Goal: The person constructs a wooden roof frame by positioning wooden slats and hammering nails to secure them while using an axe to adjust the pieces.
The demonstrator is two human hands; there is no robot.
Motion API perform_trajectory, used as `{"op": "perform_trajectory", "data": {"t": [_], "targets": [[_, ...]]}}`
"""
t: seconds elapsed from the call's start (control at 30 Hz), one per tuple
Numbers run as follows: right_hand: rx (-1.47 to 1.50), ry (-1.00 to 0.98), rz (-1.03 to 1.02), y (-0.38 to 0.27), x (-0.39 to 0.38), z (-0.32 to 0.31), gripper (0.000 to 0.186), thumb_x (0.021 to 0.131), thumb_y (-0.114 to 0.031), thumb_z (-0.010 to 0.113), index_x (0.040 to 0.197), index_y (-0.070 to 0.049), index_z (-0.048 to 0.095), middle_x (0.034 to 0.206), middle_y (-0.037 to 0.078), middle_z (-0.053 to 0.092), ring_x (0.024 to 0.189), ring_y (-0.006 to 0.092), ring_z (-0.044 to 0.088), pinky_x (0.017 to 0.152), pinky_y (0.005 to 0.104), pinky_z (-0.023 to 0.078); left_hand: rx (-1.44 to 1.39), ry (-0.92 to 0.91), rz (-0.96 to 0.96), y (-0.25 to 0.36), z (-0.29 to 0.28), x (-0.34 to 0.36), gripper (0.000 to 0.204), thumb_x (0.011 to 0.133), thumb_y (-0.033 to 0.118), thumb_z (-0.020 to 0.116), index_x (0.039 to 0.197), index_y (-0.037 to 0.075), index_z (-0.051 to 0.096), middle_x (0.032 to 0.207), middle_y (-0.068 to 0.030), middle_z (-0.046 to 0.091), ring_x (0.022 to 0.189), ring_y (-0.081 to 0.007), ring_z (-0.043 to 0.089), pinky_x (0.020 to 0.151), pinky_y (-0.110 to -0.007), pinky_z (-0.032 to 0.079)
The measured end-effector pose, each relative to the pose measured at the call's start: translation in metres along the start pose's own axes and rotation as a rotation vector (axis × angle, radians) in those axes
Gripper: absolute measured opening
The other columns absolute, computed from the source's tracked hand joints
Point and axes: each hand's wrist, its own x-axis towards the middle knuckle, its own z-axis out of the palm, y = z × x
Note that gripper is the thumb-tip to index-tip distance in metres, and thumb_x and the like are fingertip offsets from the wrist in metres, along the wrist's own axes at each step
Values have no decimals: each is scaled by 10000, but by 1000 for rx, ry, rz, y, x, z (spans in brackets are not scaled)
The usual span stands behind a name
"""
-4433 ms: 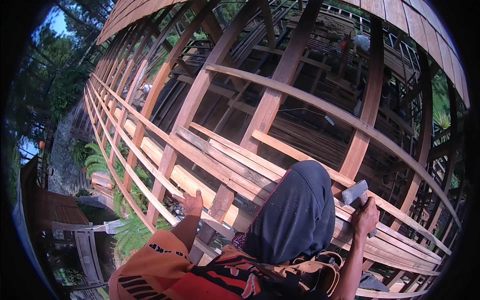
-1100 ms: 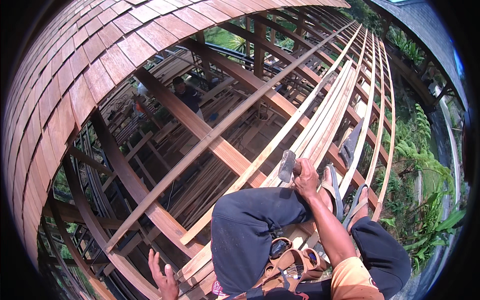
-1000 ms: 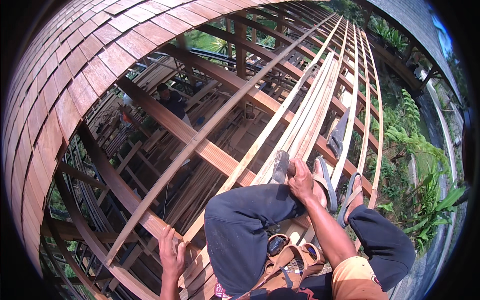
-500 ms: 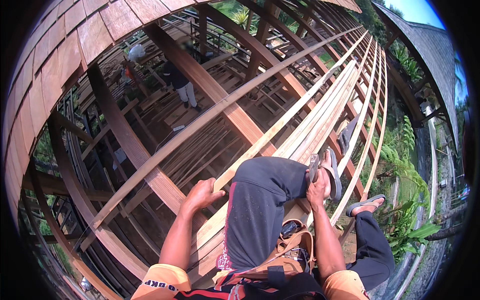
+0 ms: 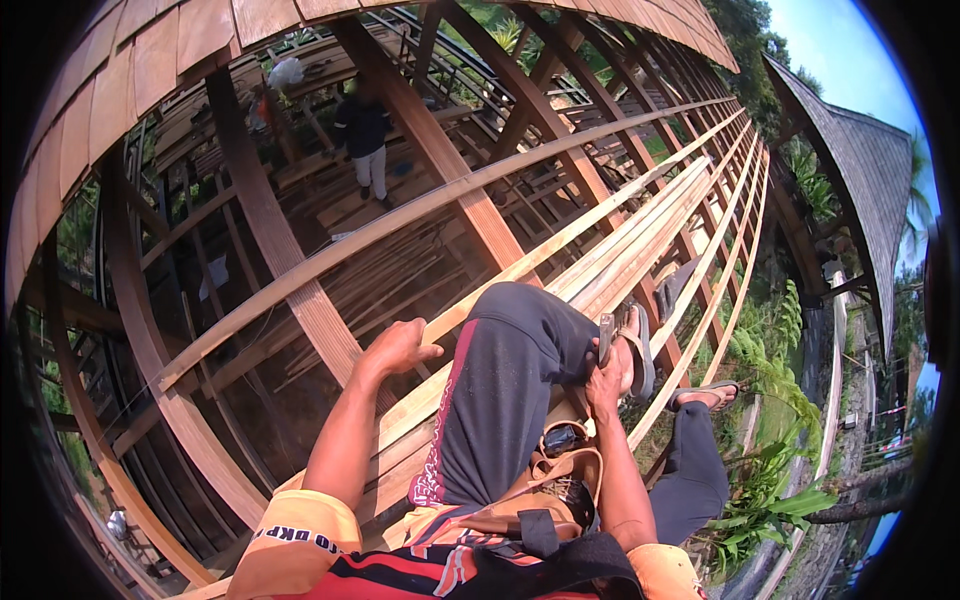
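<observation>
I am sitting high on the roof battens [image 5: 640, 235], my left hand [image 5: 395, 348] resting palm-down on a long wooden strip [image 5: 470, 315], fingers spread loosely and gripping nothing. My right hand [image 5: 608, 372] is wrapping its fingers closed around a hammer [image 5: 605, 335] (only its grey head is showing) beside my raised knee [image 5: 520, 320]. A tool pouch [image 5: 560, 480] is hanging at my waist. Below, a person [image 5: 362, 135] is standing on the floor.

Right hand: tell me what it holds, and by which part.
The right hand grips a grey, flat-headed tool, probably a hammer, by its lower end; the head sticks up above the fingers. The handle is hidden.
</observation>
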Motion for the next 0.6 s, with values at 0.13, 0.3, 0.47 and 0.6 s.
{"op": "perform_trajectory", "data": {"t": [0.13, 0.3, 0.47, 0.6], "targets": [[-50, -4, -16, 13, 2, -6, 363, 940, -180, 672, 1232, 5, 559, 1084, 128, 642, 1012, 255, 592, 932, 356, 442, -47, 18, -15, 4, 3, 1, 488, 834, 424, 756, 892, -34, 597, 889, -264, 673, 868, -427, 653, 748, -501, 478], [-62, -100, 2, 21, 4, -16, 433, 914, -200, 674, 1275, 12, 561, 1147, 189, 643, 1119, 329, 589, 993, 392, 427, 18, 40, -4, 0, 7, 7, 494, 827, 428, 762, 901, -34, 603, 875, -258, 670, 847, -414, 651, 736, -495, 473], [77, -325, 70, -12, 17, -37, 404, 896, -184, 682, 1238, 5, 579, 1119, 164, 644, 1088, 306, 589, 971, 378, 431, -16, 23, -55, -16, 2, 5, 552, 805, 472, 791, 892, -41, 607, 852, -234, 641, 797, -308, 620, 685, -445, 453], [107, -374, 222, 1, 33, -55, 280, 900, -174, 693, 1113, -14, 606, 995, 116, 654, 967, 223, 608, 874, 350, 455, -194, -65, -193, 22, -2, -1, 561, 763, 478, 822, 908, -41, 666, 804, -133, 678, 730, -201, 587, 678, -408, 462]]}}
